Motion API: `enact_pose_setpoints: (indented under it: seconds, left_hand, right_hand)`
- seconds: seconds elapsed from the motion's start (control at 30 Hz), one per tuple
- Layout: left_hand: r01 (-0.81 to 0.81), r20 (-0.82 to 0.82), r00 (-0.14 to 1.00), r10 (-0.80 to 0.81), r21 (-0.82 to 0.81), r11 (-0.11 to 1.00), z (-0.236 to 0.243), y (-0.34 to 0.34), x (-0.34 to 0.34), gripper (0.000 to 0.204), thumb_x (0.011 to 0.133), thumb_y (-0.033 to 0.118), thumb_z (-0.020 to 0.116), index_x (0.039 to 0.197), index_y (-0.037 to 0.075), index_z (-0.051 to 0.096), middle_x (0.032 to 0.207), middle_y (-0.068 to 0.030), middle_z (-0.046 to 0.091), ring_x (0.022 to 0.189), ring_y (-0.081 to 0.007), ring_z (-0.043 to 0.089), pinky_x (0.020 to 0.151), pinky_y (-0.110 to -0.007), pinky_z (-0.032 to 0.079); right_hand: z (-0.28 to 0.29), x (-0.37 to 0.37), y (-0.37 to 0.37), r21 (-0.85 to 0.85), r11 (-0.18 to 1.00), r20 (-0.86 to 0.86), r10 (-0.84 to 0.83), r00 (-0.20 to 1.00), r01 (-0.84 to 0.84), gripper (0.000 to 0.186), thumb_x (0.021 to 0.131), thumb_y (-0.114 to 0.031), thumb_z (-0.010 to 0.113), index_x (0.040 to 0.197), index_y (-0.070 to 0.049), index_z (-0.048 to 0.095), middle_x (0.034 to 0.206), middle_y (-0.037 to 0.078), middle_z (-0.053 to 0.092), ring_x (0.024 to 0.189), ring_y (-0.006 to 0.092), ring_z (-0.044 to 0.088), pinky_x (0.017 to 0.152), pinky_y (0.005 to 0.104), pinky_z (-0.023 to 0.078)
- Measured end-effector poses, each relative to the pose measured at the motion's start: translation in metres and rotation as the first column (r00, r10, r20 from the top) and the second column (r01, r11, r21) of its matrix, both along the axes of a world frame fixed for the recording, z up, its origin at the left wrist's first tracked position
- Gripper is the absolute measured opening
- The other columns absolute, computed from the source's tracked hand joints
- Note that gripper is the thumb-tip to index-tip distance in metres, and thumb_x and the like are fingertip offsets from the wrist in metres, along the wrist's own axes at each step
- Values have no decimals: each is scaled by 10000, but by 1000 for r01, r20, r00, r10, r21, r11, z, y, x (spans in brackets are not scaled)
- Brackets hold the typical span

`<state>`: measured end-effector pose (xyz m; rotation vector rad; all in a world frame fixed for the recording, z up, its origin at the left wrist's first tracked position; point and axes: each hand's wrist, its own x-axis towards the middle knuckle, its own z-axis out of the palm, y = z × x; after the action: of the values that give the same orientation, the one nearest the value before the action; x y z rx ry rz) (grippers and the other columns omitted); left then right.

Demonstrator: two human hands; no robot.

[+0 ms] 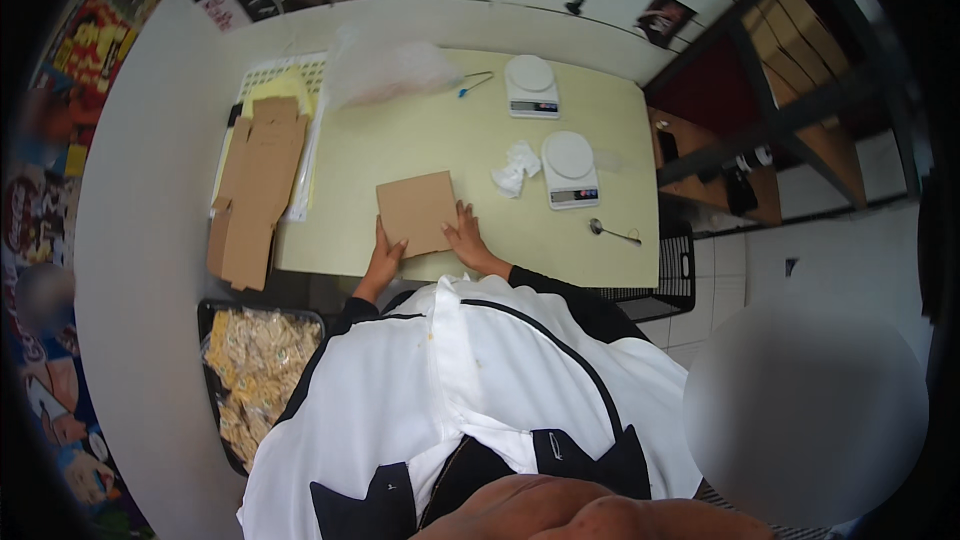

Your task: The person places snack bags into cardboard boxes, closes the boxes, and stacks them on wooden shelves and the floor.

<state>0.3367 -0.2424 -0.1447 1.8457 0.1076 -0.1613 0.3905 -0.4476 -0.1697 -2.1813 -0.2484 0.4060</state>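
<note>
A square brown cardboard box [418, 208] lies near the front edge of the pale yellow-green table [350, 150]. My left hand [385, 262] grips its left side with the thumb on top, and my right hand [470, 240] holds its right side the same way. To the left, a long piece of folded cardboard [255, 190] rests over papers [300, 200]. A crumpled white paper [515, 170] and a metal spoon [615, 233] lie right of the box.
Two white digital scales [569, 168] [531, 85], a plastic bag [380, 70] and a blue-tipped metal tool [475, 80] are on the table. A black crate of bagged pale pieces [255, 370] sits low left. Wooden shelving [800, 50] and a black basket [670, 270] stand right.
</note>
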Motion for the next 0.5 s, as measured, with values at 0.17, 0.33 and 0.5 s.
enact_pose_setpoints:
  seconds: [0.17,0.33,0.5]
  left_hand:
    - [71,1,997,-72,-131,989,21,-8,-1,744,880,109,501,1422,30,-3,1441,-179,172,1321,-260,214,1070,-329,209]
    - [107,39,994,-100,-274,956,14,-19,-17,769,883,178,523,1427,40,-3,1448,-195,147,1327,-273,201,1067,-339,210]
    - [174,8,984,-178,-249,953,18,-43,-47,795,891,255,523,1431,65,-28,1441,-188,148,1315,-283,209,1060,-344,217]
  right_hand:
    - [1,3,-8,105,992,-87,-54,995,63,744,924,-412,399,1399,44,51,1440,294,89,1349,411,83,1098,457,88]
    - [23,-37,-25,411,891,-208,-111,972,190,694,947,-368,397,1422,-9,41,1482,195,86,1373,285,95,1101,335,123]
    - [36,-81,-56,469,824,-291,-196,936,318,660,942,-344,427,1432,-46,100,1474,183,145,1362,273,142,1090,331,147]
